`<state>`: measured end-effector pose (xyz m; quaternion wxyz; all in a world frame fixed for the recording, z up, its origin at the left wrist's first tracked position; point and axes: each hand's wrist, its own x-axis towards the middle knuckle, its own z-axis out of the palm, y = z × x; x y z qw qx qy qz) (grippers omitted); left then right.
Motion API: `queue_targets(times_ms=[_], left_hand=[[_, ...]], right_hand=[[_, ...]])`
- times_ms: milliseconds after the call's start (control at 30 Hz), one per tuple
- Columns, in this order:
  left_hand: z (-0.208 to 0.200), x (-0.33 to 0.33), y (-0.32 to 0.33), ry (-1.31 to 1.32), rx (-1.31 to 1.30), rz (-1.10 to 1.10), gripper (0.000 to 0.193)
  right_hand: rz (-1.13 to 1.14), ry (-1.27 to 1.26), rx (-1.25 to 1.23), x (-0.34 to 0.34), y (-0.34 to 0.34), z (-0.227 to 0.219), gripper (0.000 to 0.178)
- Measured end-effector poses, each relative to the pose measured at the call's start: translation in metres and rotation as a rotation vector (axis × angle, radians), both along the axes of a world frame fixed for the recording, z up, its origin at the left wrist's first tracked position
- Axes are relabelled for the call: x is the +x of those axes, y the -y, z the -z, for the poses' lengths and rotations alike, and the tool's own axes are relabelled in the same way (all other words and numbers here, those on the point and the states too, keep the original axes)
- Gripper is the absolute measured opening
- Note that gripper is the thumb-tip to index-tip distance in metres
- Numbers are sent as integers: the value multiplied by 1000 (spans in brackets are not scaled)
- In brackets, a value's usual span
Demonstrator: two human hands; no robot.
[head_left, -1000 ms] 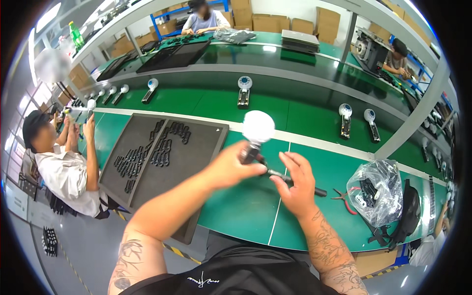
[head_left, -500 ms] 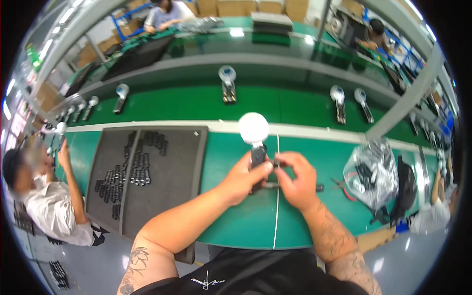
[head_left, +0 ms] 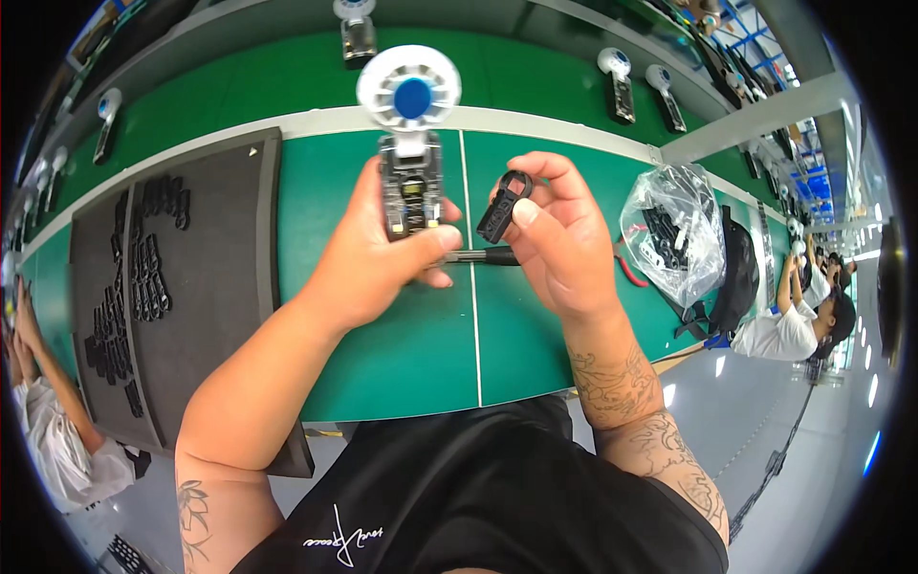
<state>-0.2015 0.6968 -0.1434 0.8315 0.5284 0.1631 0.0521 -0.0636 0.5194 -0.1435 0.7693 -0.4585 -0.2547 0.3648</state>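
My left hand [head_left: 368, 253] is wrapped round the handle of a handheld fan [head_left: 411, 182]. The fan stands nearly upright, its round white head with a blue centre at the top; the handle shows bare inner parts. In my right hand [head_left: 569, 244], pinched between thumb and fingers, is a black plastic handle cover [head_left: 502, 210] with a loop at one end. The cover is apart from the fan, to its right. A screwdriver [head_left: 495, 256] with a black handle lies low between my hands, its metal end partly hidden by my left fingers.
At left, a dark tray [head_left: 215, 249] holds several black parts. To the right are a clear plastic bag [head_left: 703, 277] of black parts, red-handled pliers [head_left: 631, 272] and a black pouch [head_left: 736, 263]. Several fans stand along the green belt [head_left: 239, 96]. Co-workers sit at both sides.
The view has swung right and down. The fan has turned from its plain white face to its blue-centred side. My right hand has drawn away from it, with the black cover now showing.
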Motion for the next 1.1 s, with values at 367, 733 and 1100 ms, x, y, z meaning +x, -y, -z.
queue_targets(times_ms=[367, 733, 1100], left_hand=[[19, 0, 26, 264, 768, -107, 81], [6, 6, -5, 200, -151, 28, 71], [8, 2, -4, 252, -235, 11, 65]], right_hand=[[149, 449, -155, -35, -14, 20, 39], [275, 1554, -454, 6, -9, 18, 37], [177, 1217, -993, 10, 8, -37, 22]])
